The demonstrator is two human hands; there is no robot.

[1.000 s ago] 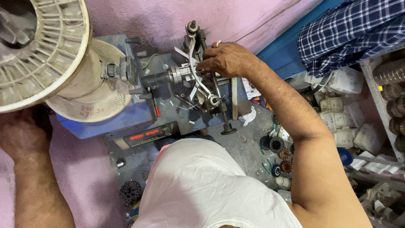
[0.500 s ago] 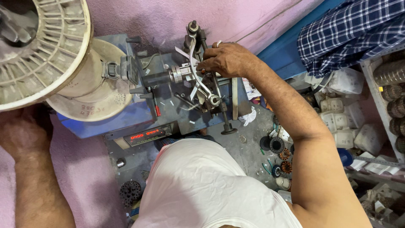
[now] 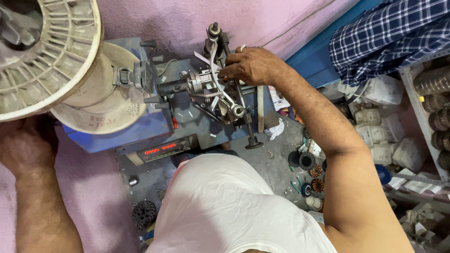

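Right hand point(image 3: 253, 65) laid over the far right part of the blue winding machine point(image 3: 187, 117), fingers curled down onto the small metal fixture point(image 3: 206, 80) at the end of the horizontal spindle point(image 3: 173, 86). Grip half closed there, fingertips pressed against the fixture beside the curved metal arm point(image 3: 220, 91); impossible to tell whether anything was actually pinched between them. Ring worn on one finger. Forearm stretched from the lower right up to the machine.

Left hand point(image 3: 23, 150) placed at the near left edge, below the big pale ribbed spool point(image 3: 47, 56); grip mostly hidden under the spool's rim, so its opening not to be judged. Appeared to rest against the pink surface point(image 3: 93, 197).

Spool mounted at the left end of the machine, spindle running from it to the right toward the fixture. Red digital counter point(image 3: 160, 150) set in the machine's near face. Black-knobbed lever point(image 3: 251, 136) stood just near of the fixture.

White translucent plastic containers point(image 3: 379, 136) crowded on the floor to the right, contents not discernible. Shelf point(image 3: 436, 107) at the far right edge stacked with dark round wound parts. Small copper-wound cores point(image 3: 316, 180) scattered on the grey floor point(image 3: 276, 159) beside the right arm. Blue checked cloth point(image 3: 389, 37) at the upper right. White garment across the near centre.
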